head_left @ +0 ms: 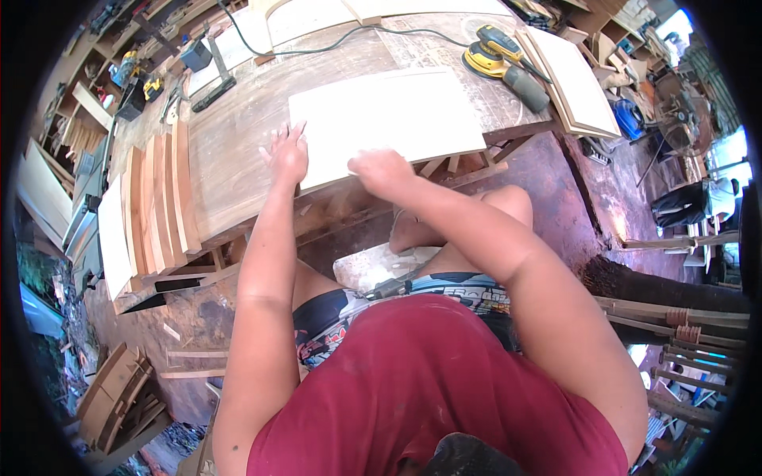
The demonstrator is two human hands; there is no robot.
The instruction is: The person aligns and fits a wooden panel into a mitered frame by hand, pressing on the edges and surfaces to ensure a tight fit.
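A pale, nearly white rectangular board (397, 119) lies flat on the wooden worktable (230, 151) in front of me. My left hand (287, 155) rests at the board's left edge, its fingers spread and partly on the tabletop. Over the near part of the board, my right hand (382, 173) is closed with the fingers curled under. It is slightly blurred, and whatever it may hold is hidden beneath it.
A yellow and black power sander (488, 57) stands beyond the board's right corner, its cord crossing the table's far side. Stacked panels (567, 79) lie at the far right. Curved wood strips (159, 202) line the left end. A hammer (214, 91) lies farther back.
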